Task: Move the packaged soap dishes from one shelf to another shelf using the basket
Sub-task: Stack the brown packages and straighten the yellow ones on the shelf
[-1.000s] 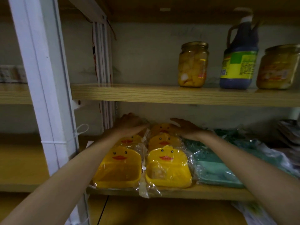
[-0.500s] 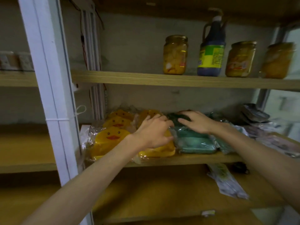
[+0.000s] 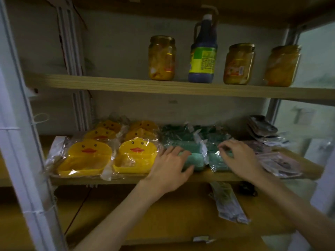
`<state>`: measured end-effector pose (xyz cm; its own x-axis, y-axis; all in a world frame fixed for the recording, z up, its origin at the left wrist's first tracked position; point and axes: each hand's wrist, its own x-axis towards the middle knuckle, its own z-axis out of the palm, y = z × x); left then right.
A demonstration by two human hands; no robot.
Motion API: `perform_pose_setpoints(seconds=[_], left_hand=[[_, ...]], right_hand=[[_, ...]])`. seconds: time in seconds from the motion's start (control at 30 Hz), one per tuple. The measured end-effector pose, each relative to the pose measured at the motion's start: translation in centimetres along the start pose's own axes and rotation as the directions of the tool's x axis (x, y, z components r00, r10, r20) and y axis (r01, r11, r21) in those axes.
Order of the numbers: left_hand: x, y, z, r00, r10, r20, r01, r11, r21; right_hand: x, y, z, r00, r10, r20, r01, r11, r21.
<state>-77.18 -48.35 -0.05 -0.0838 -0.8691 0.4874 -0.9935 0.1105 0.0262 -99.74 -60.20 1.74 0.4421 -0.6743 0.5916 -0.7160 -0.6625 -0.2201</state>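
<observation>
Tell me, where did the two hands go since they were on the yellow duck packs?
Both hands slid right, off the yellow duck packs. The left hand now rests on one green pack, and the right hand touches the next green pack with curled fingers. Nothing has been lifted. The duck packs, jars and bottle stayed put.

Yellow soap dishes (image 3: 85, 157) carry orange duck bills and black dot eyes; right of them, teal soap dishes (image 3: 192, 151). Above them, amber jars (image 3: 161, 57) flank a dark-blue bottle (image 3: 202, 51) with a yellow-green label.
</observation>
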Motion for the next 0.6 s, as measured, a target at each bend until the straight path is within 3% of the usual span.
perform_pose_setpoints(seconds=[0.27,0.47,0.6], left_hand=[[0.3,4.0,4.9,0.974,-0.221,-0.04,0.224,0.973,0.064],[0.0,4.7,6.4,0.954,-0.285,-0.094,0.295,0.949,0.112],[-0.1,4.9,6.1,0.953,-0.285,-0.099,0.296,0.948,0.117]], right_hand=[[-2.5,3.9,1.5,0.96,-0.088,0.265,0.123,0.985,-0.118],[-3.0,3.5,3.6,0.981,-0.111,0.16,0.131,0.984,-0.119],[-2.8,3.2,3.2,0.967,-0.13,0.219,0.151,0.985,-0.083]])
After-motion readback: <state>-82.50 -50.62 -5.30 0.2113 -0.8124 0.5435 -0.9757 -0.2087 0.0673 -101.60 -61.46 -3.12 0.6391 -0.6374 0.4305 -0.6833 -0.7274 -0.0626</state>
